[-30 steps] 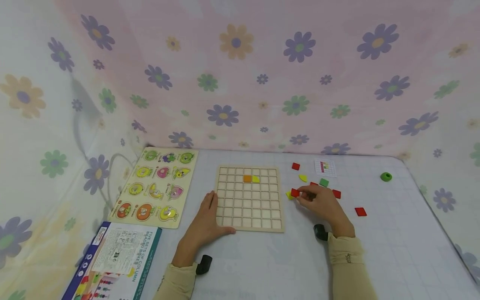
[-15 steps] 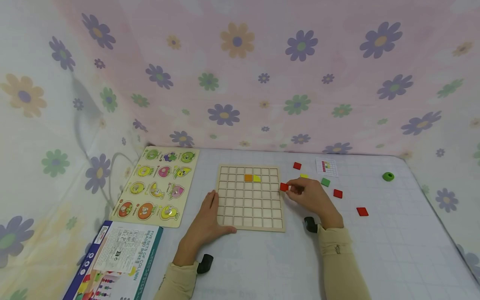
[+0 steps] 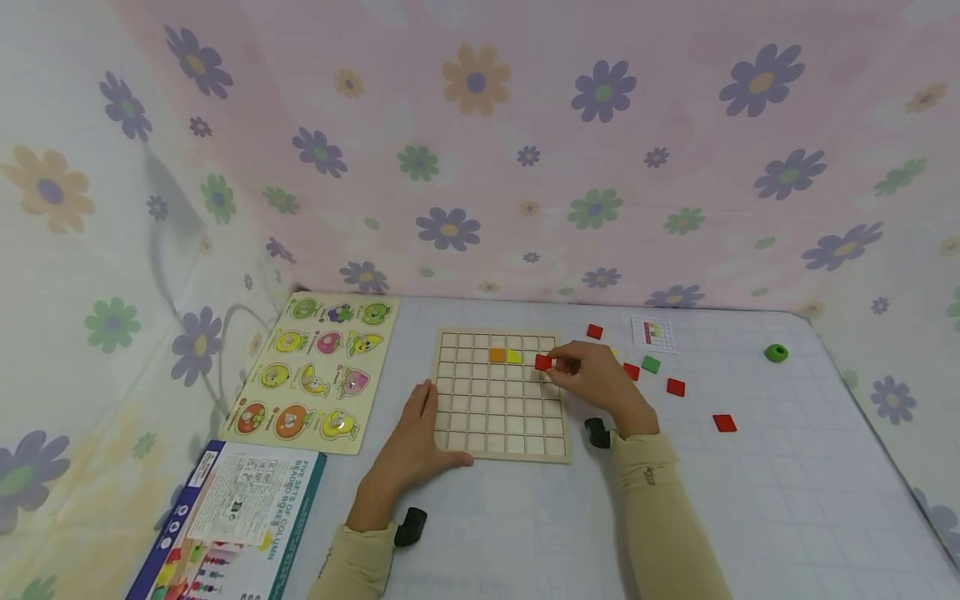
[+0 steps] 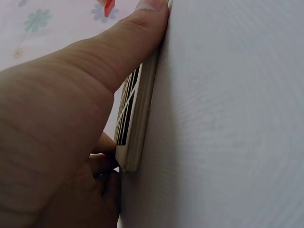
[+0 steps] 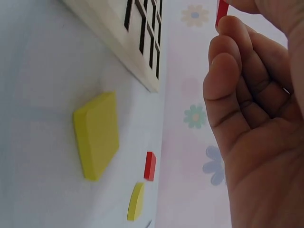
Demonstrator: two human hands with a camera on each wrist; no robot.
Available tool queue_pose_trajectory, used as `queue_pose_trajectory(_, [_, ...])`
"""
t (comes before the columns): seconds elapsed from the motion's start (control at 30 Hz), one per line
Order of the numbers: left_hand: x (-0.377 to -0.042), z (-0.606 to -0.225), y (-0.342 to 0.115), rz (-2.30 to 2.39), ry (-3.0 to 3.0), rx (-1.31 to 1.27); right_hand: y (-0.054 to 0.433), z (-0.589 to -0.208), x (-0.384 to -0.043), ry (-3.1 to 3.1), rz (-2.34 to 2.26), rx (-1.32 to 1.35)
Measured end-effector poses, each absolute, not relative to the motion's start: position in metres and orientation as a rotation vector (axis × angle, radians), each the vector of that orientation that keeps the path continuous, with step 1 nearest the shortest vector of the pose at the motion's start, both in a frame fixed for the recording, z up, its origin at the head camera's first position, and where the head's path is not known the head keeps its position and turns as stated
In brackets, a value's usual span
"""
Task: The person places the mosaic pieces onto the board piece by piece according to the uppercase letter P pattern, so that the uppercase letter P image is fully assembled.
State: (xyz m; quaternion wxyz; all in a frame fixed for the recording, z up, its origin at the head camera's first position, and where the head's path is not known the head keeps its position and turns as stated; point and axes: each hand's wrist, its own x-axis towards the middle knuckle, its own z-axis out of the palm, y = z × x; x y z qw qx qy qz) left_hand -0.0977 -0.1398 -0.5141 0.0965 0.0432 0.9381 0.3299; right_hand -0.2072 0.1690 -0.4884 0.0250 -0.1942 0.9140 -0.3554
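Observation:
My right hand [image 3: 596, 375] pinches a red square tile [image 3: 543, 362] between thumb and fingertips, over the right columns of a wooden grid board [image 3: 497, 457]. In the right wrist view the same red tile [image 5: 221, 12] shows at the top edge. An orange tile [image 3: 497, 356] and a yellow tile [image 3: 513, 357] sit side by side in cells of the board's second row. My left hand [image 3: 411, 446] rests at the board's near left corner, its fingers along the left side and its thumb along the near edge. The left wrist view shows that thumb [image 4: 128, 42] against the frame.
Right of the board lie loose red tiles [image 3: 676, 387], a green tile [image 3: 651, 364], yellow pieces [image 5: 97, 135] and a small pattern card [image 3: 654, 334]. A green bead [image 3: 776, 353] is farther right. A fruit puzzle board [image 3: 315, 375] and a printed box [image 3: 232, 517] stand at left.
My right hand has carried the red tile leftward from the loose pieces to over the board. My left hand stays at the corner.

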Motion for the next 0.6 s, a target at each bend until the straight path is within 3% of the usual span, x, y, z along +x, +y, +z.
queue_pose_trajectory(0.6, [-0.099, -0.517, -0.140, 0.953, 2.784, 0.124, 0.127, -0.479, -0.227, 2.752, -1.041, -0.699])
